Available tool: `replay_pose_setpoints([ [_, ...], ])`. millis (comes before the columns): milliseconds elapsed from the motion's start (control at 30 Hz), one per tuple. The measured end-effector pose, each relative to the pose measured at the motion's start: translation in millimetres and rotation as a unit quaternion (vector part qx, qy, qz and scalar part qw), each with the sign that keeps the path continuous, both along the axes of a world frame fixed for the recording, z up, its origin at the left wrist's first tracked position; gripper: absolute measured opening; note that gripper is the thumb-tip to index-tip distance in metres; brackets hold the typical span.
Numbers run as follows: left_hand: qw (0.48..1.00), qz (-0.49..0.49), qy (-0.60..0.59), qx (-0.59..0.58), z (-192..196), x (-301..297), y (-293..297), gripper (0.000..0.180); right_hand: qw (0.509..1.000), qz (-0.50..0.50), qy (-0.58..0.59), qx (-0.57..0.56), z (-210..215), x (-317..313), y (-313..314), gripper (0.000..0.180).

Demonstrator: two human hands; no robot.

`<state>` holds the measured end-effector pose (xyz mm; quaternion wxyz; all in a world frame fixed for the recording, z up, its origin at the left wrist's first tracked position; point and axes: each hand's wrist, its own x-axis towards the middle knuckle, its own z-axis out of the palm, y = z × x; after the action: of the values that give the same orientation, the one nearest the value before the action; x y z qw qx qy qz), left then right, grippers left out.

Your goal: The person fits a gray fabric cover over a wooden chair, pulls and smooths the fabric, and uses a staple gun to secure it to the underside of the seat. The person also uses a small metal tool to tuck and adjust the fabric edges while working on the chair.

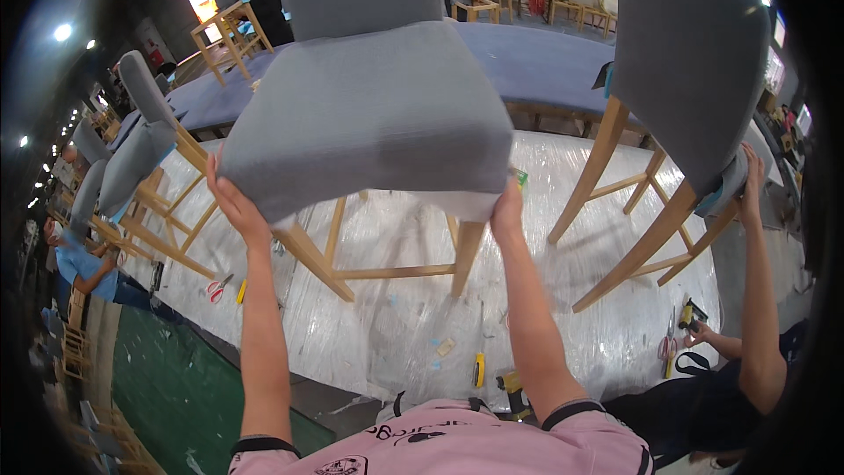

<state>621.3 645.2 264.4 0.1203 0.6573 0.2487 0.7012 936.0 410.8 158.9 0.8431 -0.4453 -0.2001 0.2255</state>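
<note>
A tall chair with a grey fabric seat [369, 92] and wooden legs stands in front of me on a plastic-covered table [396, 325]. My left hand [239, 209] grips the seat's left front corner, fingers up along its side. At the right front corner, my right hand [507, 209] holds the seat from the side, its fingers partly hidden by the fabric. The fabric hangs over the front edge of the seat, and its lower edge looks uneven.
A yellow-handled tool [479, 369] and a nail gun [513, 390] lie near me. Red-handled scissors [217, 288] lie left. At right a co-worker's hand [750, 185] touches another grey chair [690, 62]; the other holds a staple gun [694, 310]. More chairs [145, 149] stand left.
</note>
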Motion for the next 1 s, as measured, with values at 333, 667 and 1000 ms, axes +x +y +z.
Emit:
replay_pose_setpoints([
  [333, 0.968, 0.029, 0.011, -0.248, 3.6, -53.3, 114.1, 0.044, 0.963, 0.192, -0.185, -0.038, 23.3, -175.5, -3.1, 0.062],
  [667, 0.967, 0.102, 0.233, 0.035, 53.3, -1.7, -19.0, 0.04, 0.938, 0.2, -0.244, -0.143, 25.5, -167.8, -47.8, 0.042],
  [1000, 0.87, -0.031, 0.491, -0.014, 93.8, 38.5, -61.4, 0.072, 0.884, -0.103, -0.455, -0.023, 119.9, -126.7, -15.9, 0.032],
])
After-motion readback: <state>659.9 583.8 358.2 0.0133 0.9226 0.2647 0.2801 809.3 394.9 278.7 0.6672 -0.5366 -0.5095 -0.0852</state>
